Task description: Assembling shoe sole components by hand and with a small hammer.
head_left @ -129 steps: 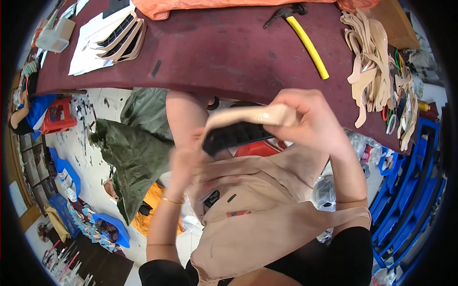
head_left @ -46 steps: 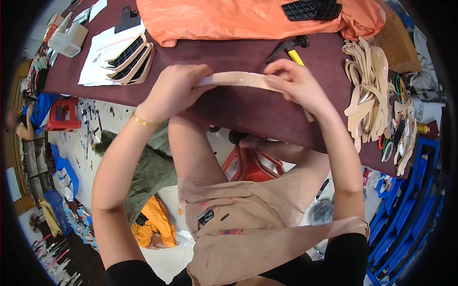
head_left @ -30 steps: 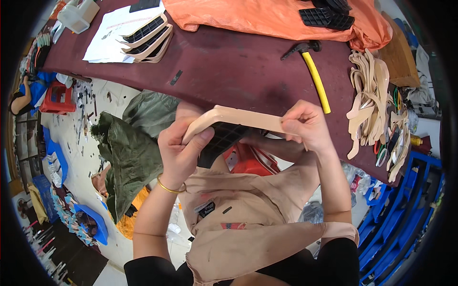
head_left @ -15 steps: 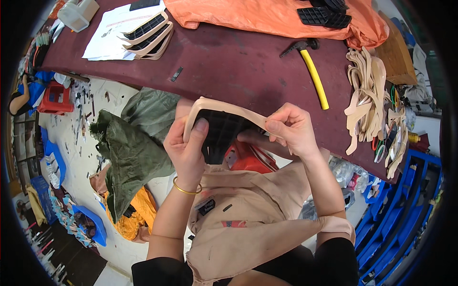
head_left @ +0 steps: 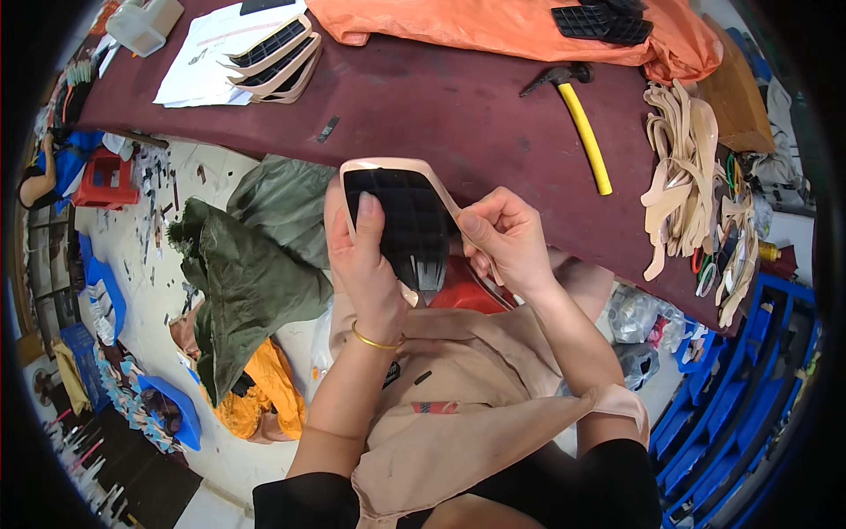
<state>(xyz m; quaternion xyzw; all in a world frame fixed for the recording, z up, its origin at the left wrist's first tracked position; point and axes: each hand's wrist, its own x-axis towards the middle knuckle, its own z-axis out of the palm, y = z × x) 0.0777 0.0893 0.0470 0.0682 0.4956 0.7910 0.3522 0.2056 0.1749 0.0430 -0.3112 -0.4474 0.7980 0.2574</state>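
Over my lap I hold a black, grid-ribbed shoe sole piece [head_left: 401,207] with its wide end upward. A beige edging strip [head_left: 388,163] runs around the wide end and down both sides. My left hand [head_left: 366,256] grips the piece at its left edge, thumb pressed on the black face and fingers behind. On the right edge, my right hand [head_left: 502,238] pinches the strip between thumb and fingers. The lower, narrower end shows between my wrists, partly covered by my left hand. Finished-looking beige-edged sole pieces [head_left: 278,66] lie stacked at the table's far left.
The maroon table [head_left: 441,106] bears a yellow-handled hammer [head_left: 586,137], a bundle of beige strips [head_left: 683,167] and an orange sheet [head_left: 493,31] with black sole pieces [head_left: 604,25]. A dark green sack [head_left: 251,282] is at my left, blue racks [head_left: 731,406] at right.
The sole piece has turned more upright, showing more of its black face. My right hand has moved left and down along the edge, pulling the strip against the right side.
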